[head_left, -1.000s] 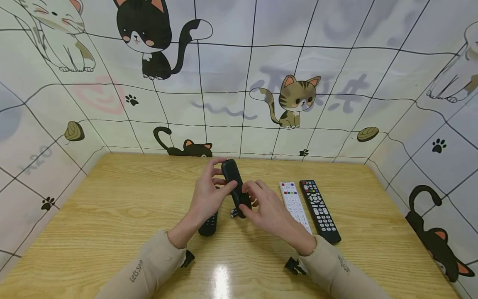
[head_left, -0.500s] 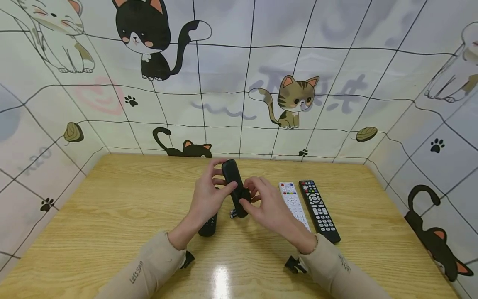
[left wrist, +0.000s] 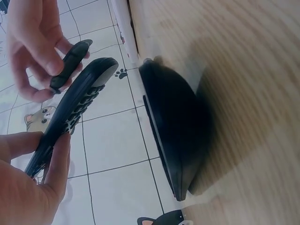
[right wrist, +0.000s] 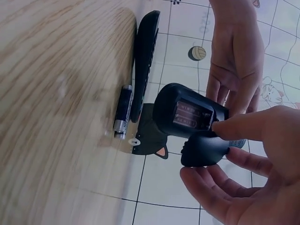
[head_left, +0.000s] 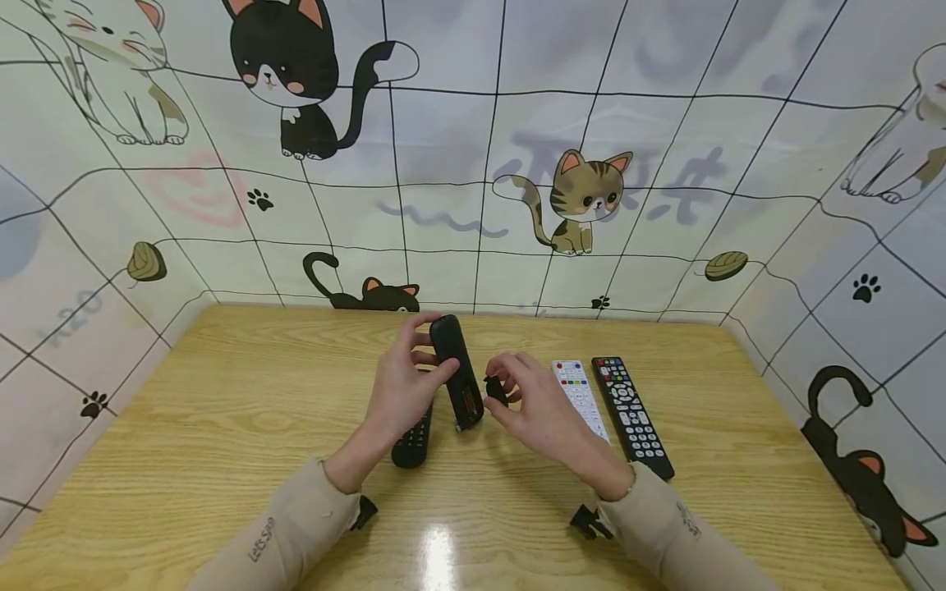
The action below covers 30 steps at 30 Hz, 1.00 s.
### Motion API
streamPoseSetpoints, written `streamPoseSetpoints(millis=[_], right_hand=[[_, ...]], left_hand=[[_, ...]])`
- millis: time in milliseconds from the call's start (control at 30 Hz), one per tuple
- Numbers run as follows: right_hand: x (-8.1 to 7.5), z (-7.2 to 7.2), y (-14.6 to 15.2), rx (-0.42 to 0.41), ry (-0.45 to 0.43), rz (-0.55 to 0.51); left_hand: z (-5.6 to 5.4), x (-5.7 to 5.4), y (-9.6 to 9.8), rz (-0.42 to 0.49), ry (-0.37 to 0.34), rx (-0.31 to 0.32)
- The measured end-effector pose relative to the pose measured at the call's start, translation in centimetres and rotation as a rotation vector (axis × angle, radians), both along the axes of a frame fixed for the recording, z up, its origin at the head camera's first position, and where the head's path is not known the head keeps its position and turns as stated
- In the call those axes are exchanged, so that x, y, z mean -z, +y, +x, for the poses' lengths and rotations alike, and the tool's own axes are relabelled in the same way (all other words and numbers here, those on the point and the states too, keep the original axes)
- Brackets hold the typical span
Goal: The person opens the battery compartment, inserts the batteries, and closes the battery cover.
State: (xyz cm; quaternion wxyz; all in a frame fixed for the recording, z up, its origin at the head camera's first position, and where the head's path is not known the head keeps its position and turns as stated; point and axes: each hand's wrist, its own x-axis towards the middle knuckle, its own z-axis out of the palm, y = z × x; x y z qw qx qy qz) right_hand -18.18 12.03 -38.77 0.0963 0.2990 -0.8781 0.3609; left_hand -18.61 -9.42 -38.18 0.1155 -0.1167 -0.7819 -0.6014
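My left hand [head_left: 399, 394] grips a black remote control [head_left: 454, 365] above the table, its back turned up toward the head. In the right wrist view its battery compartment [right wrist: 191, 115] is uncovered and shows no batteries inside. Between thumb and fingers, my right hand [head_left: 528, 406] pinches the small black battery cover [head_left: 496, 391], just right of the remote and apart from it in the head view. Silver-and-dark batteries [right wrist: 123, 108] lie on the table, mostly hidden behind the held remote from above. Under my left hand lies another black remote [head_left: 411, 443], partly covered.
To the right of my right hand, a white remote [head_left: 580, 394] and a long black remote [head_left: 631, 414] lie side by side on the wooden table [head_left: 259, 410]. A cat-print sheet [head_left: 443, 205] rises behind and at both sides.
My right hand has drawn the battery cover off the held remote, baring the compartment. My left hand has shifted the remote slightly left, away from the cover.
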Motion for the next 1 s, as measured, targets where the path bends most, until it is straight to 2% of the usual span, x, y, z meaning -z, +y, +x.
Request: streamPoseSetpoints(millis=[267,567,700,1000], right_hand=[[0.5,0.0,0.5,-0.024,0.027,0.169],[0.8,0.0,0.6,-0.060,-0.113,0.387],[1.1,0.0,0.6,-0.082,-0.157,0.443],[1.4,0.0,0.5,-0.068,-0.177,0.513]], left_hand=[[-0.1,-0.1,-0.5,0.001,-0.005,-0.021],[-0.2,-0.1,-0.8,-0.005,-0.003,-0.029],[-0.2,-0.1,-0.9,-0.009,0.003,-0.033],[-0.3,0.0,-1.1,-0.002,0.003,-0.026]])
